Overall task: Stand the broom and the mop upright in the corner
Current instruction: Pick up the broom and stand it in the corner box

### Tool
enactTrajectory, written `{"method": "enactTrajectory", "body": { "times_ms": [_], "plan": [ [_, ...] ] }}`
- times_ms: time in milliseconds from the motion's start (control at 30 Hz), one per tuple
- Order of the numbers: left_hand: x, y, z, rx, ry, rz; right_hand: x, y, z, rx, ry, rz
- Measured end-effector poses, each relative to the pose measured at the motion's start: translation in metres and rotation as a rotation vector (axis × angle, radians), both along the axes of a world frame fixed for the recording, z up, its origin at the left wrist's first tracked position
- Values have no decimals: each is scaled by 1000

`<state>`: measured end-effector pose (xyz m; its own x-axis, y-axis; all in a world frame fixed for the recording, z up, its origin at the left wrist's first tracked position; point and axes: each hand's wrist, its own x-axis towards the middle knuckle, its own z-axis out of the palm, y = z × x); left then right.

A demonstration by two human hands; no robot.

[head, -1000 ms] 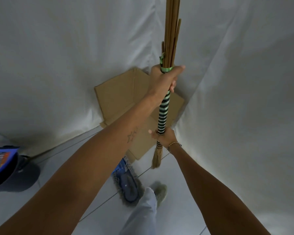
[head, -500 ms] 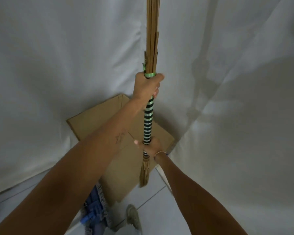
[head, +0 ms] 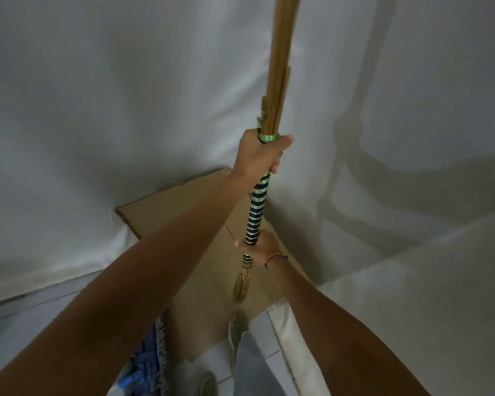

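I hold the broom (head: 256, 212) nearly upright over the corner, with its brown straw bundle running up out of the frame and its small tassel end hanging just above the floor. Its handle is wrapped in green and black stripes. My left hand (head: 259, 155) grips the top of the wrapped handle, just under the green band. My right hand (head: 257, 248) grips the lower end of the handle, above the tassel. The mop (head: 150, 355), with a blue fringed head, lies on the floor at the lower left, partly hidden by my left arm.
White cloth sheets (head: 97, 124) cover both walls and meet in the corner. A flattened cardboard sheet (head: 183, 212) lies on the tiled floor in that corner. My shoes (head: 236, 328) and trouser leg stand at its near edge. A dark object shows at the far left edge.
I have stepped closer to the corner, so the cardboard and walls appear nearer. The broom has stayed upright in both hands and now hangs over the cardboard. The mop has slid toward the lower left of view.
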<state>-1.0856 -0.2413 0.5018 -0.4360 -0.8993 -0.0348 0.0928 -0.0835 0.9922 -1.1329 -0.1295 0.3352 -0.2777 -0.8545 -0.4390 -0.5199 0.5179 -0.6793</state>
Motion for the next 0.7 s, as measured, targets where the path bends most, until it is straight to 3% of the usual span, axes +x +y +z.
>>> {"method": "enactTrajectory", "body": {
  "times_ms": [167,433,700],
  "plan": [
    [-21,-77,-59,-45,-287,98,-36,-76,-59,68,33,154],
    [-27,-189,-187,-91,-342,237,-39,-200,-186,107,-66,202],
    [-11,-232,-314,-70,-346,262,-31,-251,-321,177,-92,147]
  ]
}}
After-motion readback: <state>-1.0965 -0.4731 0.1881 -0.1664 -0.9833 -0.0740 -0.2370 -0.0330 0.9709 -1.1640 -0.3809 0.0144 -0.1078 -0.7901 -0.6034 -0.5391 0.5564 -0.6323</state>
